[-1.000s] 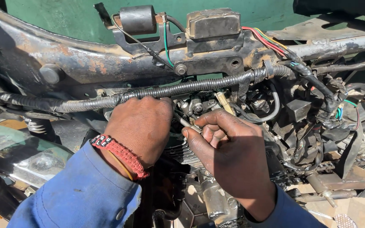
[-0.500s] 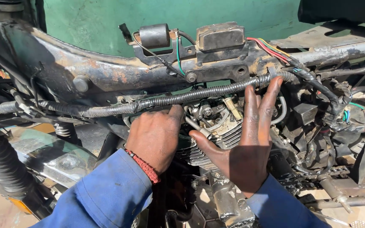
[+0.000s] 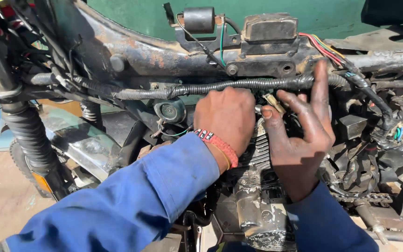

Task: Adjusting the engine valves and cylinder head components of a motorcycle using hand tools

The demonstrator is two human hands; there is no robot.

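Left hand (image 3: 227,119) is curled tight just under the corrugated wire loom (image 3: 239,86), what it grips hidden, right hand (image 3: 304,135) fingers spread wide touching it; loom looks bendy, light, greasy, so grab mid-span.

The left hand (image 3: 227,116) and right hand (image 3: 299,130) crowd the narrow pocket above the finned engine (image 3: 257,154). At twelve o'clock the ribbed black cable conduit (image 3: 220,87) and rusty frame tube (image 3: 164,58) roof it in. At three o'clock, tangled wires and connectors (image 3: 388,126) bar passage. At nine o'clock, a round horn (image 3: 170,111) narrows the gap. The only open way in lies at six o'clock.
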